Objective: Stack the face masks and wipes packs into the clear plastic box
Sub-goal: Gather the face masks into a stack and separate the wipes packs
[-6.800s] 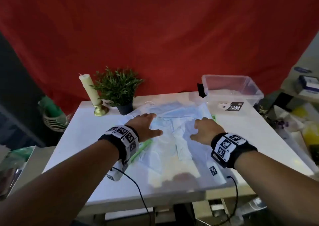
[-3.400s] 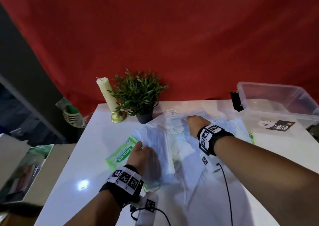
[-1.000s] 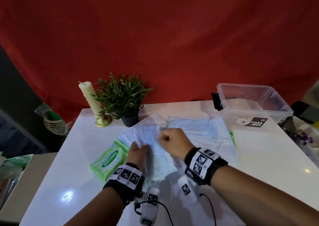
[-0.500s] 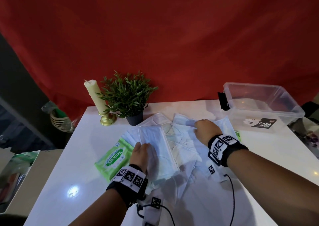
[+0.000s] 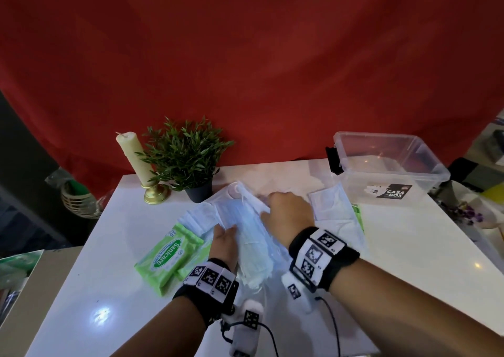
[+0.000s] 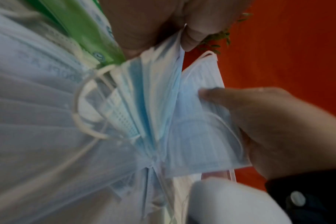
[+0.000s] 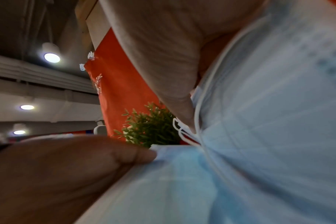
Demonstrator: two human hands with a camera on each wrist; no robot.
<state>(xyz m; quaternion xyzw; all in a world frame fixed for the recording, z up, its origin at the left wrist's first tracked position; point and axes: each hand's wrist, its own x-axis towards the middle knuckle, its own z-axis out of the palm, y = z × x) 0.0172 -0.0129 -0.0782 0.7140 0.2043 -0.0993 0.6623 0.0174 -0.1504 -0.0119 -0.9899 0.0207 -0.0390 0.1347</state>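
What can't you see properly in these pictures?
- Head view: the second wipes pack is mostly hidden under masks.
- Head view: the right hand hides its own fingertips.
- Left wrist view: the mask stack is blurred, so it can't be counted.
- Head view: the box label is too small to read fully.

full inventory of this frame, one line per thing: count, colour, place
face masks: loose pile, count unclear, light blue/white, table centre
wipes pack: one, green, left of the masks; a green edge of another under the masks on the right
clear plastic box: one, nothing inside, far right corner
candle: one, cream, brass holder, far left
potted plant: one, green, beside the candle
table: white
backdrop: red
left hand: pinches a mask bundle
right hand: grips masks
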